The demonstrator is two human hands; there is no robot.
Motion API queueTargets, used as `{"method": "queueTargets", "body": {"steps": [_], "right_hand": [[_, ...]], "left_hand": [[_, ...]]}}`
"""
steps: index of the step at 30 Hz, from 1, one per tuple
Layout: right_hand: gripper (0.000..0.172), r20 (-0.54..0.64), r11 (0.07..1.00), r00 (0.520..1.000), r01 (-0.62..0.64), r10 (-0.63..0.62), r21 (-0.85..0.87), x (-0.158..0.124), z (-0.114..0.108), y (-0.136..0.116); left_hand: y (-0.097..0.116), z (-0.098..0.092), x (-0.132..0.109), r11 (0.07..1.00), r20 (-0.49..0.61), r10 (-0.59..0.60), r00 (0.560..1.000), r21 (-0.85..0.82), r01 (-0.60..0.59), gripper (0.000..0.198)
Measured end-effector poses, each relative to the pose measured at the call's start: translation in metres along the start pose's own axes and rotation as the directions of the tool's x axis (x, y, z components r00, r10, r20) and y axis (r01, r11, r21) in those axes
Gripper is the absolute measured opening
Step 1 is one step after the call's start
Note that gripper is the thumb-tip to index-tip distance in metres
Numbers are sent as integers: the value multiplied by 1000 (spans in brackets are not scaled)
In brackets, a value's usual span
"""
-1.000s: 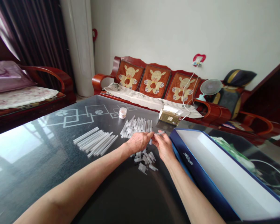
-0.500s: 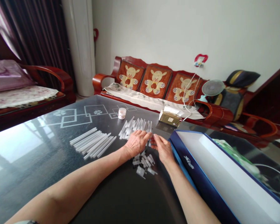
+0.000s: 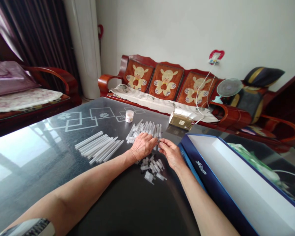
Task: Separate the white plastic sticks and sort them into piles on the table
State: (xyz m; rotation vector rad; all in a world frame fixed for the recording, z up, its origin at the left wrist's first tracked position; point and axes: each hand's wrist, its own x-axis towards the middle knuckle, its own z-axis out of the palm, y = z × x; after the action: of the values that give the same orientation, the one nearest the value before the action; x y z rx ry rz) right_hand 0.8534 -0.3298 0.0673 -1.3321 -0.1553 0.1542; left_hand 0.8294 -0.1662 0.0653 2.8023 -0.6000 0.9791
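Note:
My left hand (image 3: pixel 144 145) and my right hand (image 3: pixel 170 152) meet fingertip to fingertip above the table. Both are closed in a pinch; what they hold is small and mostly hidden by the fingers. Just beyond my left hand lies a row of slim translucent pieces (image 3: pixel 147 127), like pen parts. Below the hands is a loose heap of short clear cap-like pieces (image 3: pixel 156 166), some with thin clips, mixed with small dark bits. Left of my left hand, several long white translucent tubes (image 3: pixel 99 147) lie side by side.
A small white cup-like container (image 3: pixel 129 116) stands behind the row. A gold tissue box (image 3: pixel 180 121) sits farther right. A long blue box (image 3: pixel 201 167) with a white inside lies close to my right forearm. Green-and-white plastic packaging (image 3: pixel 255 164) rests beyond it.
The camera view has shifted slightly. My hands stay together over the same spot, with the right fingertips now closer against the left. The tubes and the heap look unmoved.

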Motion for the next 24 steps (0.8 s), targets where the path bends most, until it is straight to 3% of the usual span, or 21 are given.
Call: {"method": "queueTargets", "body": {"steps": [3, 9, 14, 17, 21, 24], "right_hand": [[38, 35, 1000, 999, -14, 14, -26, -2, 0, -2], [37, -59, 965, 996, 47, -64, -259, -1, 1, 1], [31, 5, 985, 999, 45, -45, -167, 1, -1, 1], [37, 39, 991, 999, 4, 1, -132, -1, -1, 0], [37, -51, 963, 999, -19, 5, -270, -2, 0, 2], [38, -48, 934, 998, 23, -43, -356, -1, 0, 4]], "left_hand": [[0, 0, 0, 1000, -13, 3, 1000, 6, -3, 37], [1, 1, 0, 999, 3, 40, 999, 8, -40, 37], [-1, 4, -1, 999, 3, 32, 999, 7, -32, 37], [-2, 5, -1, 999, -1, 36, 999, 5, -36, 37], [-2, 7, -1, 999, -13, 47, 999, 10, -47, 36], [-2, 7, -1, 999, -13, 53, 998, 12, -53, 35]]}}
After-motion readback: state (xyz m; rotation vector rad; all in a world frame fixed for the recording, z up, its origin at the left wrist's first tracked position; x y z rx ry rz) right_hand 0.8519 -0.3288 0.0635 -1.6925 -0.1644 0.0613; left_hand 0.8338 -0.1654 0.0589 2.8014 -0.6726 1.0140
